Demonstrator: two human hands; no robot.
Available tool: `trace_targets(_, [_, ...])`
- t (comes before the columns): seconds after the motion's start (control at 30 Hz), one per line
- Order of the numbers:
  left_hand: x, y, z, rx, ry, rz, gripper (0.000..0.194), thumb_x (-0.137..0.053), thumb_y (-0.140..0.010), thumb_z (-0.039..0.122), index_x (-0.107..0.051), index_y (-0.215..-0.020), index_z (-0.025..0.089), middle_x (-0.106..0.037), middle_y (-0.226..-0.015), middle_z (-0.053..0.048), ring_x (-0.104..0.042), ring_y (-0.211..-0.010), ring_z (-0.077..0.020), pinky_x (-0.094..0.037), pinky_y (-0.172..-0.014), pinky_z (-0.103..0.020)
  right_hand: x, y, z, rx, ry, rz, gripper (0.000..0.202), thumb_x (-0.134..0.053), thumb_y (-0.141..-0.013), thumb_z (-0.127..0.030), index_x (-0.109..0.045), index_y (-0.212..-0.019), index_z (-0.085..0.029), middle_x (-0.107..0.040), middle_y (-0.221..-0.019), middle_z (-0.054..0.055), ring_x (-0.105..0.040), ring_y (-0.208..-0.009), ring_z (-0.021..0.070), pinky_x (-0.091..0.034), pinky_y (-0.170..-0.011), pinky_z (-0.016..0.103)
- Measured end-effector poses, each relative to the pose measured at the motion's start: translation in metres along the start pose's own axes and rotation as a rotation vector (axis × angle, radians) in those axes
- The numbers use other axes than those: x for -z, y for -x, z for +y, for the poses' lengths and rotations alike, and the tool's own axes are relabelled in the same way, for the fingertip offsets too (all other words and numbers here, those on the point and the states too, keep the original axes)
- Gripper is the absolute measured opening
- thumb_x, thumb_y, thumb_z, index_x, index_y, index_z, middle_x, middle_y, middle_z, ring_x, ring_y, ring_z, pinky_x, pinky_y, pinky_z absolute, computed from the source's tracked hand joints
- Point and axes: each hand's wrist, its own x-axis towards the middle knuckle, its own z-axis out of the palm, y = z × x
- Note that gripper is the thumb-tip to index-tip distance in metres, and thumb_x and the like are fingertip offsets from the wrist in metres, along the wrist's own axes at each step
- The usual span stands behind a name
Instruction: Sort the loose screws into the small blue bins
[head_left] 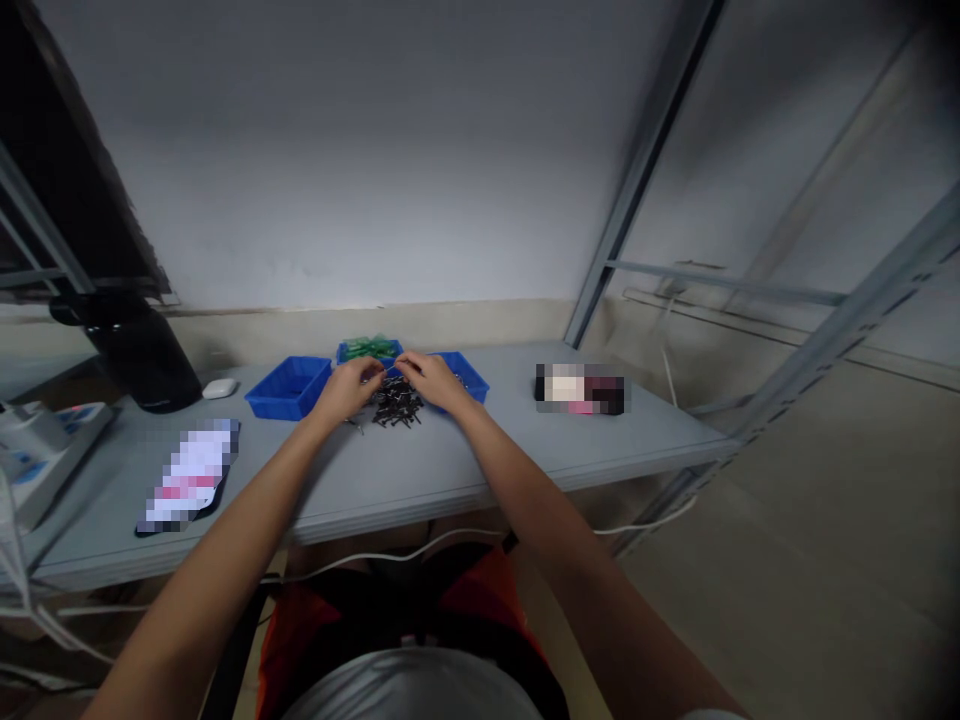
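Over a pile of dark screws on the grey table, my left hand and my right hand come close together. Both have thumb and fingers pinched. Something small and thin shows between the fingertips, too small to name. Behind my hands, a blue bin holds green plastic pieces. To the left of my left hand stands another blue bin, with no contents visible. A third blue bin, partly hidden by my right hand, has small bits in it.
On the left are a phone, a white earbud case, a black bottle and a power strip. A blurred-out object lies on the right. A metal post rises at the table's back right.
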Motion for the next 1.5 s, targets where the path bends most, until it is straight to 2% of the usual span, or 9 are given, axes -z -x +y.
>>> trace_targets(0.23, [0.000,-0.001,-0.006,-0.017,-0.040,0.026,0.017,-0.052,-0.089,0.026,-0.067,-0.091,0.019,-0.070,-0.091,-0.007,-0.063,-0.083,-0.0196,-0.048,-0.079,-0.032,0.004,0.000,-0.001,-0.016,0.034,0.026,0.021,-0.044,-0.097,-0.032,-0.063,-0.093,-0.022,-0.066,-0.076,0.000,-0.058,-0.068,0.0137,-0.041,-0.069,0.025])
trace_targets(0.43, [0.004,-0.002,0.003,0.020,0.018,0.126,0.014,-0.052,-0.090,0.025,-0.064,-0.091,0.018,-0.069,-0.091,-0.007,-0.063,-0.085,-0.0196,-0.050,-0.080,-0.033,0.000,0.000,0.003,0.024,0.090,-0.065,0.019,-0.048,-0.095,-0.026,-0.067,-0.093,-0.022,-0.070,-0.089,0.003,-0.062,-0.081,0.0166,-0.043,-0.075,0.028])
trace_targets(0.67, [0.000,-0.002,0.005,-0.048,0.039,0.105,0.012,-0.053,-0.089,0.024,-0.063,-0.091,0.018,-0.068,-0.090,-0.006,-0.062,-0.084,-0.0182,-0.050,-0.077,-0.031,-0.004,0.000,0.006,0.053,0.128,-0.150,0.019,-0.050,-0.094,-0.020,-0.069,-0.095,-0.023,-0.072,-0.098,0.005,-0.064,-0.088,0.0189,-0.044,-0.080,0.030])
trace_targets(0.9, [0.004,-0.002,0.006,-0.013,0.014,0.133,0.013,-0.053,-0.090,0.025,-0.064,-0.091,0.018,-0.068,-0.091,-0.006,-0.062,-0.085,-0.0184,-0.049,-0.080,-0.031,-0.003,0.000,0.003,0.052,0.104,-0.109,0.020,-0.050,-0.094,-0.024,-0.069,-0.096,-0.023,-0.072,-0.098,0.005,-0.064,-0.089,0.0182,-0.043,-0.081,0.030])
trace_targets(1.07, [0.005,-0.003,0.000,0.016,0.025,0.161,0.010,-0.055,-0.089,0.023,-0.064,-0.090,0.019,-0.069,-0.091,-0.006,-0.062,-0.085,-0.0180,-0.049,-0.079,-0.031,0.000,0.000,0.002,0.026,0.075,-0.052,0.020,-0.048,-0.095,-0.027,-0.068,-0.092,-0.023,-0.071,-0.090,0.003,-0.062,-0.081,0.0166,-0.043,-0.076,0.028])
trace_targets(1.17, [0.004,-0.003,-0.002,0.021,0.021,0.138,0.010,-0.055,-0.089,0.022,-0.065,-0.088,0.020,-0.069,-0.089,-0.006,-0.062,-0.083,-0.0180,-0.049,-0.079,-0.031,0.002,0.000,0.000,0.011,0.047,-0.004,0.020,-0.048,-0.095,-0.029,-0.066,-0.092,-0.023,-0.070,-0.086,0.002,-0.061,-0.078,0.0159,-0.043,-0.074,0.027])
trace_targets(1.4, [-0.006,-0.001,-0.008,-0.050,-0.007,-0.040,0.012,-0.054,-0.088,0.021,-0.065,-0.088,0.018,-0.070,-0.089,-0.006,-0.063,-0.082,-0.0195,-0.048,-0.078,-0.032,0.001,0.000,-0.005,0.033,0.012,0.052,0.021,-0.045,-0.096,-0.031,-0.064,-0.094,-0.023,-0.070,-0.093,0.003,-0.062,-0.085,0.0163,-0.044,-0.080,0.027])
trace_targets(1.5, [-0.008,-0.001,-0.008,-0.046,-0.009,-0.046,0.013,-0.053,-0.089,0.021,-0.065,-0.089,0.018,-0.070,-0.090,-0.006,-0.063,-0.084,-0.0200,-0.048,-0.079,-0.032,-0.001,0.000,-0.005,0.061,0.004,0.060,0.022,-0.045,-0.096,-0.031,-0.065,-0.094,-0.022,-0.070,-0.093,0.003,-0.062,-0.084,0.0160,-0.044,-0.080,0.027])
